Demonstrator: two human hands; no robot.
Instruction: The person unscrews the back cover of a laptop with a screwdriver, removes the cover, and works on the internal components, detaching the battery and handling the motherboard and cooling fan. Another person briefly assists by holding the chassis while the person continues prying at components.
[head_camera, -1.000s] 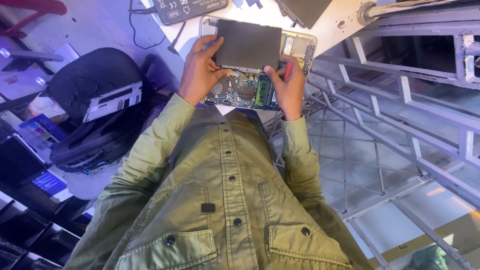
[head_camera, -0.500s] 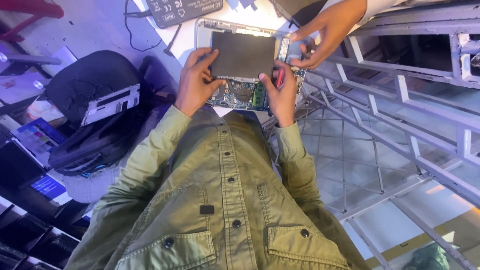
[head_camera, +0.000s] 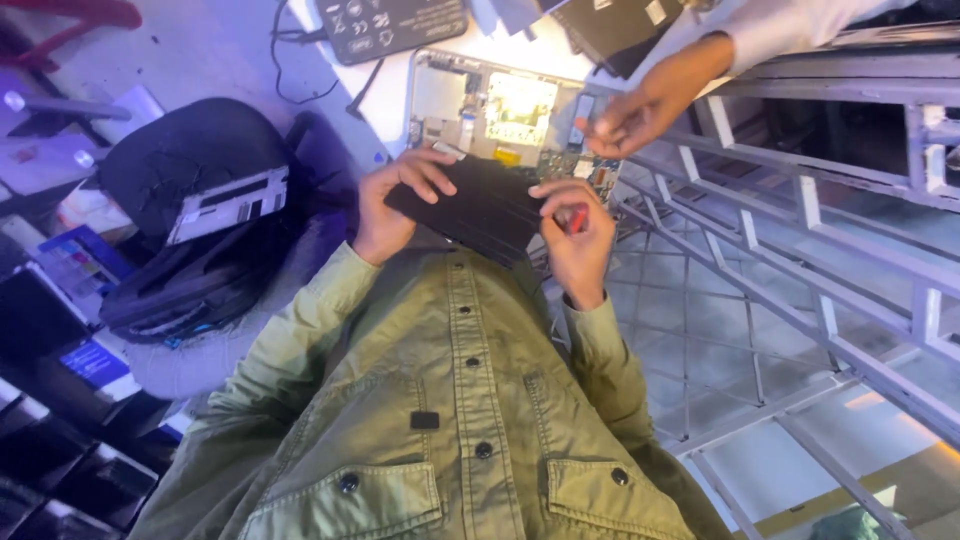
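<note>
The opened laptop (head_camera: 500, 110) lies on the surface (head_camera: 390, 90) with its boards bare: the flat black battery (head_camera: 480, 205) that sat in it a second ago has been lifted out and tilted toward the green shirt (head_camera: 450, 400), so it is free of the case. A black bag (head_camera: 190, 220) sits beside. The left hand (head_camera: 395, 200) clamps the battery's far edge; the right hand (head_camera: 575, 235) holds its other side, closed too on a red tool (head_camera: 577, 218). A co-worker's hand (head_camera: 635, 110) has come in over the laptop's corner, fingertips pinched together.
</note>
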